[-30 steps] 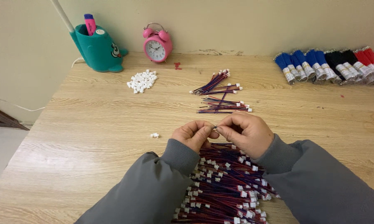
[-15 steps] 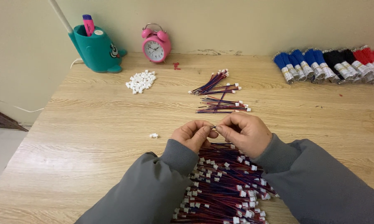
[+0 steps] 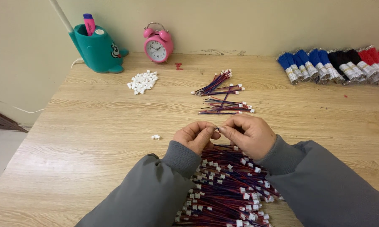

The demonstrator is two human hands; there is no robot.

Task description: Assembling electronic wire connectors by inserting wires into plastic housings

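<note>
Little has shifted since the earlier frames: left hand and right hand stay pinched fingertip to fingertip at frame centre on a small piece too hidden to name, directly above the heap of red-and-blue connector wires at lower centre. Outward lie one stray white connector, sorted wire bundles, a white connector pile, a pink alarm clock and a teal pen holder, all kept beyond the working spot on the wooden table.

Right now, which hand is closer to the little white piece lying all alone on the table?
The left hand. The lone white piece lies just to its left on the table, not touched. The right hand is on the far side of the left hand, farther away.
</note>
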